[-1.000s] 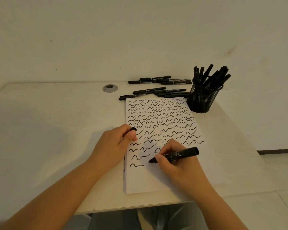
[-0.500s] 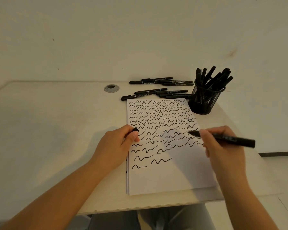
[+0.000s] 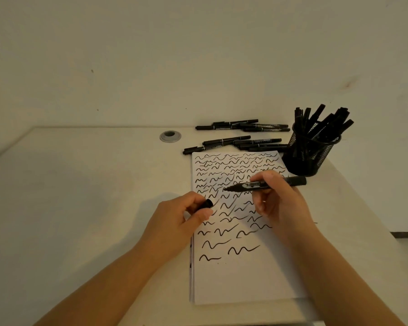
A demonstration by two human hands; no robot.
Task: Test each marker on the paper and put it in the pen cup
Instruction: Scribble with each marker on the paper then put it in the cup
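- We see our right hand (image 3: 277,201) above the paper (image 3: 240,274), thumb and fingers pinching an uncapped black marker (image 3: 264,184) held level, tip pointing left.
- Our left hand (image 3: 181,220) rests at the paper's left edge, thumb and forefinger pinching the marker's cap (image 3: 206,204), open end facing the tip.
- The paper lies on the desk (image 3: 80,208), covered in wavy test strokes.
- We judge recapping comes next: line the tip up with the cap's mouth, slide it straight in, and press until seated.
- The mesh pen cup (image 3: 309,151) stands at the paper's far right corner, crowded with markers; drop ours into a gap.
- Untested markers (image 3: 233,143) lie beyond the paper's top edge.
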